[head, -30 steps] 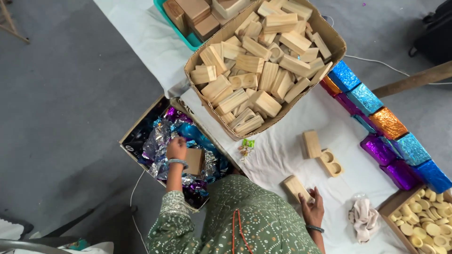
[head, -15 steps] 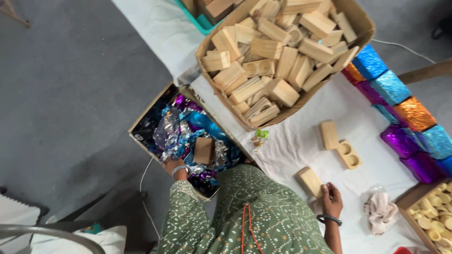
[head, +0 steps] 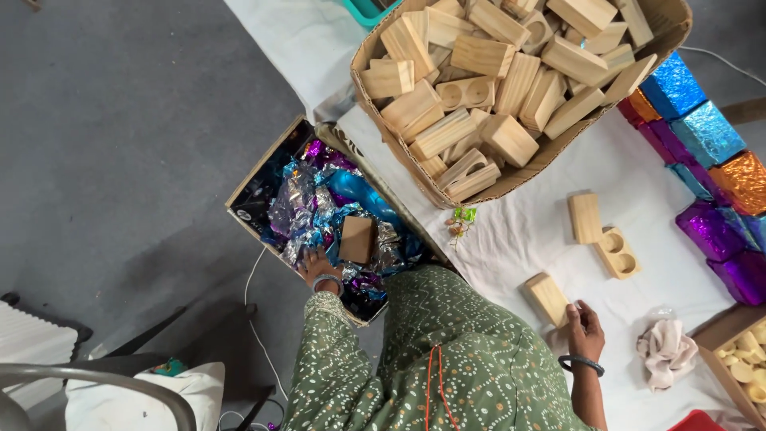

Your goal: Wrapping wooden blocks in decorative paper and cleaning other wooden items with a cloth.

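Pale wooden block [head: 547, 298] lies flat on the white-clothed table [head: 519, 239], long axis running diagonally from upper left to lower right; right hand [head: 585, 330] fingers rest released against its lower end. Left hand [head: 317, 265] reaches into the foil-filled cardboard box [head: 263, 172], beside another wooden block [head: 357, 239]; grip unclear.

A person seen from above wears a loose green garment [head: 447, 359] with long sleeves, covered in small pale dotted circles, a thin orange cord [head: 432, 383] hanging down its middle, a light metal bangle [head: 327, 281] on the left wrist and a dark bangle [head: 581, 364] on the right wrist.
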